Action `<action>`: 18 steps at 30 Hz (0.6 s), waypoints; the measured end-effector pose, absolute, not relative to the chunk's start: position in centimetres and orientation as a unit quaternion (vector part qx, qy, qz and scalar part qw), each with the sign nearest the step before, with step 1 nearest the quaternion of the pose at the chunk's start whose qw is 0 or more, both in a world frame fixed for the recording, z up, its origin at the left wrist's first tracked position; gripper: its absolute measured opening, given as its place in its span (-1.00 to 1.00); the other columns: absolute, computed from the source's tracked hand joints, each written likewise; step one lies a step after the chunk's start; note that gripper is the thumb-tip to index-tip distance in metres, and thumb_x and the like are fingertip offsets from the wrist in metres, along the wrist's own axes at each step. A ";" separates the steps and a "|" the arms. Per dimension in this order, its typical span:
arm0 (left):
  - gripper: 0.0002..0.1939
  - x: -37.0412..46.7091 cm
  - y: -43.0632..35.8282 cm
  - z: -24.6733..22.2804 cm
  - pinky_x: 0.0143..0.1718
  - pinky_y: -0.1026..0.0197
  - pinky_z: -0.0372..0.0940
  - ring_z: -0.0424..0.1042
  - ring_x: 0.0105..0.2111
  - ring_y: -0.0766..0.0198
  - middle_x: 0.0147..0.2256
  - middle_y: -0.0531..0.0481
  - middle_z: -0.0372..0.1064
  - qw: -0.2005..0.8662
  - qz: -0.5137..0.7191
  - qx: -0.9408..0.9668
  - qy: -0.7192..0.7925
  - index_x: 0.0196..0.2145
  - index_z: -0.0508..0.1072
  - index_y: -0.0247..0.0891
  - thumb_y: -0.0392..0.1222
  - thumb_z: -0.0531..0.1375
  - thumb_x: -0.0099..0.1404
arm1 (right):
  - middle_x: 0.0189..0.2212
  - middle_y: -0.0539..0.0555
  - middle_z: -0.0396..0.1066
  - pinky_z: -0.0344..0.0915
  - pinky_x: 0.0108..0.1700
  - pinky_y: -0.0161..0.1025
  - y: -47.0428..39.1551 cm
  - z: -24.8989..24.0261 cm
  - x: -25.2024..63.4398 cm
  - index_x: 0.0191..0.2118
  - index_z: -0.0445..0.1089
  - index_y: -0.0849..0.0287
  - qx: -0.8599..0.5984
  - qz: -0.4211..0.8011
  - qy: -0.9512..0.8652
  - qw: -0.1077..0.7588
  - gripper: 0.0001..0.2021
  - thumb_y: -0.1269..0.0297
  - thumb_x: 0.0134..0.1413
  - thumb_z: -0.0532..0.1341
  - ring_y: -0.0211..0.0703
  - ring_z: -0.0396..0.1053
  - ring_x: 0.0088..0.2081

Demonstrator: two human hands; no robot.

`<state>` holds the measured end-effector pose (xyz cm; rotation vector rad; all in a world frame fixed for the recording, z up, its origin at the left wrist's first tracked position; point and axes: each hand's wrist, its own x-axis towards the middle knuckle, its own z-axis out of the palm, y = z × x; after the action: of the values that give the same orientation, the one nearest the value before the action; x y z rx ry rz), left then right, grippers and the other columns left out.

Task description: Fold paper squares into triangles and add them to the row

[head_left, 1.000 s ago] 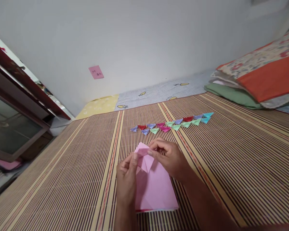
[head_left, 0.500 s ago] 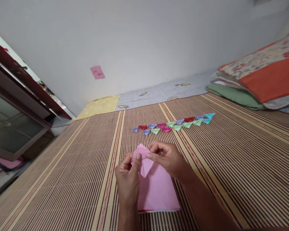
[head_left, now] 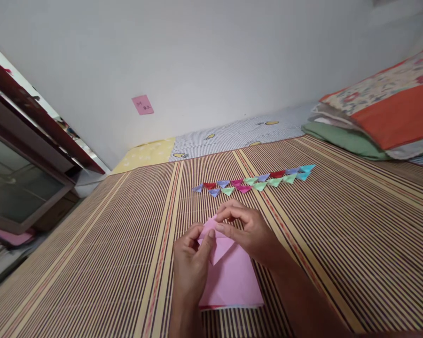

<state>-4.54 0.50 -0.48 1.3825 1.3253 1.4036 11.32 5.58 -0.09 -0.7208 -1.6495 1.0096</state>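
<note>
You are in a home, by the look of it a bedroom: before you spreads a striped mat, with a patterned sheet showing past its far edge, by a plain wall. To your right lies folded bedding; to your left stands a glass-fronted cabinet.

a striped mat offers passage left of the left hand and right of the right hand; paper triangles obstruct the far side, folded bedding the far right.
</note>
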 end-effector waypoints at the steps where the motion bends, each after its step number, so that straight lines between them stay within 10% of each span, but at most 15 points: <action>1: -0.67 -4.6 0.5 -0.5 -0.42 0.25 0.13 0.20 -0.47 0.28 -0.49 0.06 0.21 0.373 0.542 0.551 0.514 -0.51 0.43 -0.24 -0.04 0.24 0.36 | -0.21 0.05 0.42 0.29 0.00 -0.10 5.6 -0.1 11.4 -0.32 0.51 0.13 -0.297 0.418 -0.688 0.513 -0.95 0.33 0.18 0.32 -0.11 0.41 -0.12; 8: -0.67 -4.6 0.3 -0.1 -0.41 0.24 0.14 0.22 -0.44 0.28 -0.46 0.03 0.25 0.362 0.518 0.588 0.504 -0.51 0.41 -0.24 -0.09 0.19 0.41 | -0.08 0.09 0.38 0.20 0.12 -0.03 5.7 -0.1 11.5 -0.37 0.50 0.13 -0.323 0.398 -0.689 0.512 -0.93 0.34 0.14 0.33 -0.04 0.37 0.01; 18: -0.85 -4.0 0.6 -0.3 -0.52 0.33 0.19 0.27 -0.53 0.36 -0.49 0.07 0.36 0.383 0.586 0.487 0.521 -0.33 0.63 -0.26 -0.14 0.41 0.17 | -0.32 0.05 0.43 0.26 -0.22 -0.20 5.3 0.0 10.3 -0.46 0.36 0.15 -0.345 0.385 -0.659 0.546 -0.83 0.40 0.17 0.25 -0.14 0.38 -0.26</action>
<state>-4.05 0.57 -0.30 1.2423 1.3288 1.4951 10.33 5.25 0.05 -0.8191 -1.5614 0.9136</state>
